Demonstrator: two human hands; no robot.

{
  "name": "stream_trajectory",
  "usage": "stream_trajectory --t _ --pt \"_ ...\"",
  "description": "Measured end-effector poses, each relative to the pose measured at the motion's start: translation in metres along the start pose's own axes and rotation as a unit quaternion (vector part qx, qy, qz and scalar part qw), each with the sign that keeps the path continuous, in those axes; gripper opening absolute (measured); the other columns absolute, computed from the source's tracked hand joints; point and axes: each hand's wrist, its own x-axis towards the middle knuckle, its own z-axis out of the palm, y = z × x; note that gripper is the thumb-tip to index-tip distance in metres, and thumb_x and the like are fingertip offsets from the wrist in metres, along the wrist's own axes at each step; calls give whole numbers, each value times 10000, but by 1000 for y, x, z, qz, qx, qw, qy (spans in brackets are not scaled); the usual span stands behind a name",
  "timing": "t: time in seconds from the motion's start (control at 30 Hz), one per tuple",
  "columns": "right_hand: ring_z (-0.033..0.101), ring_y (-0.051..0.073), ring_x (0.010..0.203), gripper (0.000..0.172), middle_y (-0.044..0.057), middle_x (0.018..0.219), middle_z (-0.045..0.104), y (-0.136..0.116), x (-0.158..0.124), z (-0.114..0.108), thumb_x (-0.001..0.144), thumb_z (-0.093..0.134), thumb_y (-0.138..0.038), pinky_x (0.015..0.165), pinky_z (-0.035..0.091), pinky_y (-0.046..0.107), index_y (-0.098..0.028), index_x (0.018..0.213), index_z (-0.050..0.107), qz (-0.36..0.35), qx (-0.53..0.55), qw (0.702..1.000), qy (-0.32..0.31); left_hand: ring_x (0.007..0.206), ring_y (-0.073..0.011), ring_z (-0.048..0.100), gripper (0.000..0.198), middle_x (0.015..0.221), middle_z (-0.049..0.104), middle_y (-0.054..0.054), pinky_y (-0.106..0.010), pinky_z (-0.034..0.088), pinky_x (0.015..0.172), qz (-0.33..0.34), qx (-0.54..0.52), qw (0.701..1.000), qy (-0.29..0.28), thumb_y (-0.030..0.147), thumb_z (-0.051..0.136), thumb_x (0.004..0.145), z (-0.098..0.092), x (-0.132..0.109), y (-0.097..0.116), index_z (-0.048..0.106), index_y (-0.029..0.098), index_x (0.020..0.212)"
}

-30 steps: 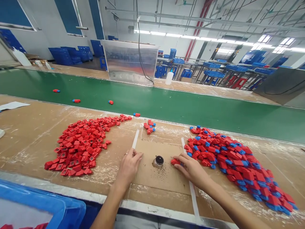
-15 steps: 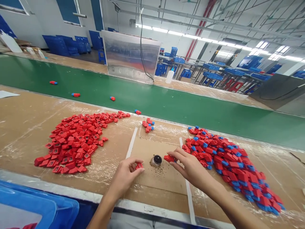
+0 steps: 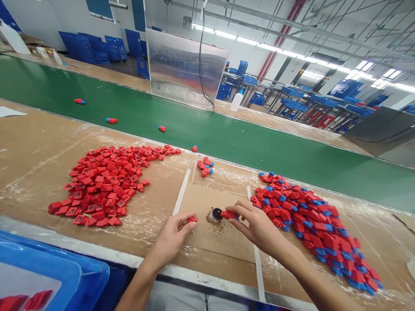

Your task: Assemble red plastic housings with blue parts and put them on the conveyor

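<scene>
My left hand point(image 3: 171, 235) pinches a small red plastic piece point(image 3: 192, 219) between thumb and fingertips, just left of a small round pot point(image 3: 216, 214) with a dark top. My right hand point(image 3: 251, 220) grips a red plastic part point(image 3: 228, 214), its blue portion mostly hidden by the fingers. That part's left end is at the pot's right rim; whether it touches I cannot tell. Brown specks lie around the pot on a cardboard sheet point(image 3: 201, 242). A heap of hollow red pieces point(image 3: 100, 185) spreads at the left. Red-and-blue parts point(image 3: 311, 220) are piled at the right.
Behind the bench runs a green conveyor belt point(image 3: 259, 142) with several red-and-blue parts on it. A little cluster of such parts point(image 3: 205, 166) sits near its edge. Blue bins point(image 3: 90, 276) stand at lower left. Beyond the belt are a metal panel point(image 3: 186, 69) and a white bottle point(image 3: 237, 100).
My right hand has brought its part leftward to the pot's rim. The red piece in my left hand now shows more at the fingertips. The whole view has shifted slightly.
</scene>
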Motion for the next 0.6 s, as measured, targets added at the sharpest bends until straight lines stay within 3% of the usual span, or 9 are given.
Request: stream_trajectory --t 0.17,0.33,0.6 --pt "618 197 840 194 74 945 622 -2 -1 0 944 491 -266 726 502 324 -218 1094 604 1 -4 1000 -1 819 -174 626 466 995 735 -98 -292 487 786 -25 -72 997 8 364 764 683 -4 -2 7 703 153 1094" --pt "610 190 858 192 73 968 625 -3 0 0 938 507 -257 738 496 316 -228 1099 607 -3 15 1000 12 805 -160 627 397 882 729 -67 -250 470 757 -20 -103 994 1 278 841 586 -1 -3 11 724 146 941" --pt "593 171 798 195 46 928 632 -13 1 -1 921 557 -295 733 479 310 -216 1090 613 53 113 989 74 744 -134 584 446 831 703 -43 -235 452 694 18 -127 990 -53 272 796 674 18 -1 -13 699 137 1087"
